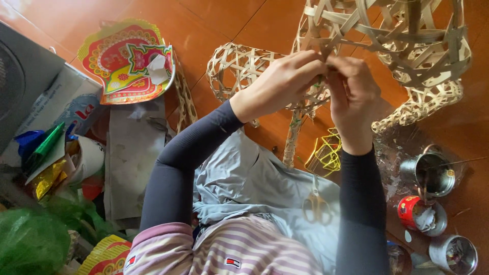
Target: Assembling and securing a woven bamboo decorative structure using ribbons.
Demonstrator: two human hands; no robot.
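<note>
A large open-weave bamboo frame hangs in front of me at the upper right. My left hand and my right hand meet at its lower left edge, fingers pinched on the bamboo strips there. Both arms wear dark sleeves. A second woven bamboo piece lies on the floor behind my left hand, and a third sits under the big frame at the right. Scissors with yellow handles rest on the grey cloth over my lap.
Colourful printed paper cut-outs lie at the upper left on the red-brown floor. Foil, green plastic and boxes pile up at the left. Metal tins stand at the lower right, and yellow wire lies near my right wrist.
</note>
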